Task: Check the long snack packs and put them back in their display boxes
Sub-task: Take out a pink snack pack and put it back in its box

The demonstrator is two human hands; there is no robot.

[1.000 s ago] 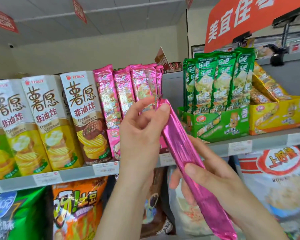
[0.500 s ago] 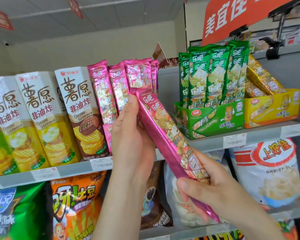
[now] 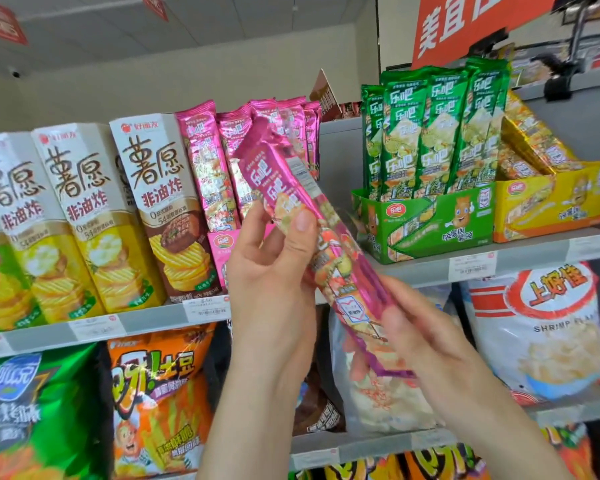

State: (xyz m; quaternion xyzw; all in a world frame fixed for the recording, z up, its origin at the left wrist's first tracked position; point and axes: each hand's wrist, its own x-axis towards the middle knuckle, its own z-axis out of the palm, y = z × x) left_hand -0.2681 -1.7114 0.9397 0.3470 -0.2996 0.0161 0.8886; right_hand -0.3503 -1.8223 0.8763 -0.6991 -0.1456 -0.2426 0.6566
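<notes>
Pink foil long pack (image 3: 347, 271), held slantwise in front of the upper shelf (image 3: 520, 259), top end up-left and lower end down-right, outside any box. Left hand (image 3: 274, 261) pinches it near mid-length: thumb flat on the printed face, fingers curled behind and mostly hidden. Right hand (image 3: 426, 344) grips the lower end, thumb on the front, fingers wrapped round the back with only the tips showing below. That hand covers the pack's bottom seal. Pink display box (image 3: 221, 245) sits on the shelf behind the left hand, with only its left front part showing. More pink packs (image 3: 205, 168) stand upright in it. Further right, green packs (image 3: 440, 133) stand in a green display box (image 3: 430, 226), with a yellow display box (image 3: 551, 206) beside it. Fine print and the price tags are too blurred to read.
</notes>
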